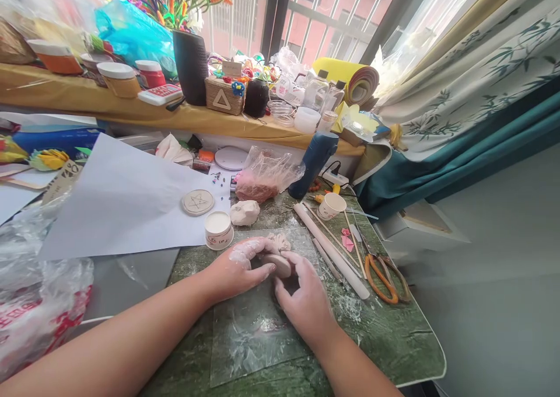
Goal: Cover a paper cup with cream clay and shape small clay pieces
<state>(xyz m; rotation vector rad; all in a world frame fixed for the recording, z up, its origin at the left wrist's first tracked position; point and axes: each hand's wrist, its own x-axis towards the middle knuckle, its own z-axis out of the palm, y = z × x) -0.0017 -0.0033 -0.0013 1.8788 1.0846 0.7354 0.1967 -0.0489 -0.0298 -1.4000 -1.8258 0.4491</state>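
Observation:
Between my two hands is a flat, round disc of pale clay [279, 265], tilted above a clear plastic sheet [249, 344]. My left hand [245, 267], whitened with powder or clay, curls round its left side with the thumb on its face. My right hand [303, 292] grips the right edge between thumb and fingers. Just behind the fingers lies a crumpled bit of clay [280, 241]. A bigger clay lump [245, 212] sits beyond, beside a white paper cup [219, 231]. On the white paper [126, 198] rests a clay disc with a star on it [198, 202].
Right of the sheet lie a rolling pin [331, 251], thin sticks, orange-handled scissors [381, 278] and another paper cup [331, 206]. A dark blue bottle [313, 164] and a bagged reddish clay block [257, 188] stand behind. Plastic bags [39, 303] fill the left. Jars and craft supplies crowd the windowsill [153, 117].

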